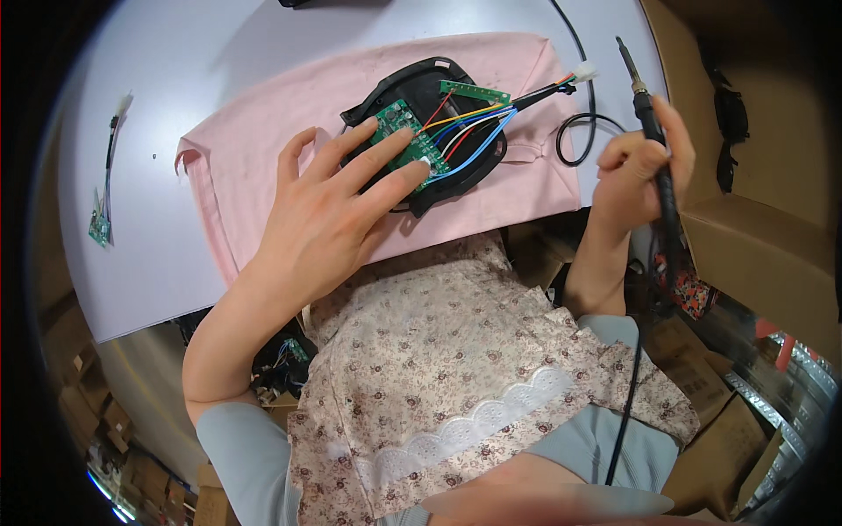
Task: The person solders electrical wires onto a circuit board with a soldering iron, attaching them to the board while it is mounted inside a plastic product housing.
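Note:
My left hand (320, 215) lies with fingers spread over a green circuit board (396, 120), its fingertips touching the board. That board sits in a black plastic housing (408, 83) on a pink cloth (272, 105). Coloured wires (478, 131) run from the board and a narrow green strip board (474, 91) into a black sleeve, which ends in a white connector (583, 72) at the right. Off to the right of the cloth, my right hand (640, 171) is closed around a soldering iron (651, 123). The iron's tip points up and away, apart from the boards.
A small green board with wires (100, 219) lies on the white table (145, 280) at the left. A black cable (574, 159) loops at the cloth's right edge. Beside the table on the right stands an open cardboard box (754, 232). The iron's cord (627, 403) hangs over my lap.

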A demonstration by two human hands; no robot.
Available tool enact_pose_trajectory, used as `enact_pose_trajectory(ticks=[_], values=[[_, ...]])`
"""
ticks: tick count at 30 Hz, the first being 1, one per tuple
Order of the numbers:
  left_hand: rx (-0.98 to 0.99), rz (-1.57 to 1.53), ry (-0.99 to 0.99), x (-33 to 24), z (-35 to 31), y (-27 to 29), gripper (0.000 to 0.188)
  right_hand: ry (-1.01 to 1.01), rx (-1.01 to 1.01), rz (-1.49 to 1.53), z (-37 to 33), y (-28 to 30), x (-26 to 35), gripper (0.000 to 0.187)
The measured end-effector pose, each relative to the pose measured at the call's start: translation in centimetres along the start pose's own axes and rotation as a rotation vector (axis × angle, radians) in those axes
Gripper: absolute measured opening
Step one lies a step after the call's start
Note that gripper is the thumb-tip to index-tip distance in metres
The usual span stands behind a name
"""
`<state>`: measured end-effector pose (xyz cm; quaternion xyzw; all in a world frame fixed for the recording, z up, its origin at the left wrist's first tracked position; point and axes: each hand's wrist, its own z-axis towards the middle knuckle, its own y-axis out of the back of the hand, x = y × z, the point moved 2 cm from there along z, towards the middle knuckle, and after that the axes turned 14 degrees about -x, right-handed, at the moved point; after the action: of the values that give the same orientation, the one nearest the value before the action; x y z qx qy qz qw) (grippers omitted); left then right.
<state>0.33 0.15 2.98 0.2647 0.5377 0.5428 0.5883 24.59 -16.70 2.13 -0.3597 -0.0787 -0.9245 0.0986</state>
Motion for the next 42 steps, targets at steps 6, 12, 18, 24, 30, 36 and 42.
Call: enact_pose_trajectory(ticks=[6, 12, 18, 24, 30, 36, 42], values=[[-0.003, 0.062, 0.0, -0.8, 0.7, 0.3, 0.05, -0.092, 0.048, -0.004, -1.4, -2.6, -2.0, 0.037], [-0.008, -0.052, 0.177, -1.1, 1.3, 0.4, 0.056, 0.056, -0.068, 0.31, -0.1, -5.4, 0.9, 0.031], [-0.04, 0.015, 0.137, -1.1, 0.3, -0.6, 0.058, -0.36, -0.183, 0.537, 0.4, -5.1, -0.8, 0.029], [-0.017, 0.038, 0.086, -1.2, 0.2, -0.5, 0.051, -0.429, -0.225, 0.535, -0.4, -4.3, -1.6, 0.046], [-0.008, 0.054, 0.051, -1.9, 0.5, -0.2, 0.045, -0.303, -0.268, 0.421, -0.7, -2.9, -1.4, 0.072], [0.007, 0.099, 0.025, -1.9, 0.5, -0.5, 0.046, -0.399, -0.188, 0.465, -0.4, -5.5, -4.1, 0.07], [-0.029, 0.105, -0.004, -2.0, 0.3, -0.6, 0.051, -0.35, -0.251, 0.409, -1.9, -3.5, -2.0, 0.072]])
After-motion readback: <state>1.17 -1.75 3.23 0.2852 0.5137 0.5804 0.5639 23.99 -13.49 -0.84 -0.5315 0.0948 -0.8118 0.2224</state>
